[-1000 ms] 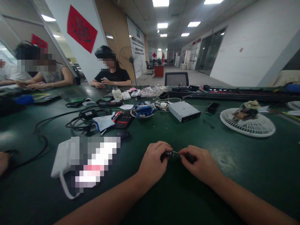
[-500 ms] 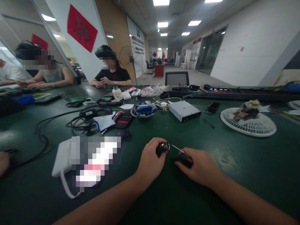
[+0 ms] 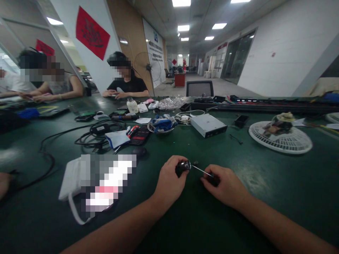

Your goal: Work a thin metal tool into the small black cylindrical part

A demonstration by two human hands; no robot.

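screwdriver [image 3: 202,170] with a thin steel shaft is pinched in the right hand [image 3: 224,183], fingers closed on its dark handle, at lower centre of the head view. its tip points at the metal end of a small dark cylinder [image 3: 182,168], gripped in the left hand [image 3: 168,181], above the green workbench [image 3: 238,225]. a dark computer mouse [image 3: 139,152] lies left, a white fan guard [image 3: 280,141] right.

The camera sits on my head, facing forward and tilted down across a green workbench [image 3: 212,225]. My left hand [image 3: 169,185] and right hand [image 3: 224,183] are close to it, low in the middle of the frame, with my forearms coming in from the near edge. The wide view reaches past the bench's far side, down a long hall [image 3: 201,79].
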